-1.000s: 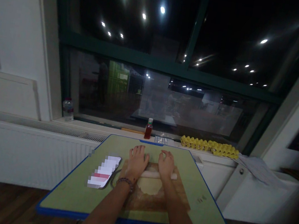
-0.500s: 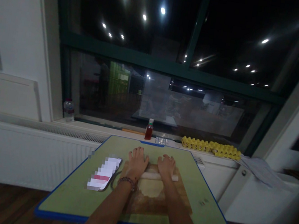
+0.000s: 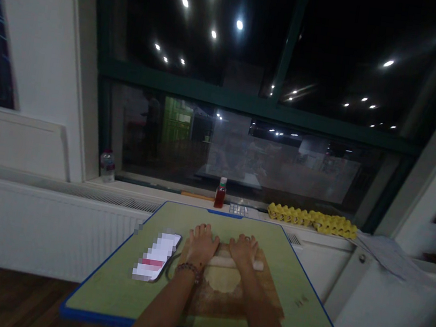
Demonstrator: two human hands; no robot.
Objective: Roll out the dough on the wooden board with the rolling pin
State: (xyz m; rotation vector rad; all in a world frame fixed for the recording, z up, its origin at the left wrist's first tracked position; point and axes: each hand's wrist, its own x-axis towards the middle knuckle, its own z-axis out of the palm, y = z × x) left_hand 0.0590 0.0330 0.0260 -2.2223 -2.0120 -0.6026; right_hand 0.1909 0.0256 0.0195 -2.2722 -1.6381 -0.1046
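- Phone: lies on the desk, left of the forearms.
- Left hand: palm down over the rolling pin's left end, fingers extended and slightly apart.
- Rolling pin: crosswise at the dough's far edge; equal pressure from both palms should give even thickness.
- Dough: flat on the wooden board, between the forearms; quarter turns would favour roundness.
- Right hand: palm down, fingers apart, uncurled; the pin's end projects beyond.

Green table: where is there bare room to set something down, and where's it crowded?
Bare tabletop lies beyond the left hand and right hand, right of the wooden board around small dark marks, and in the near-left corner, below the phone. The board is crowded: hands over the rolling pin, dough just nearer.
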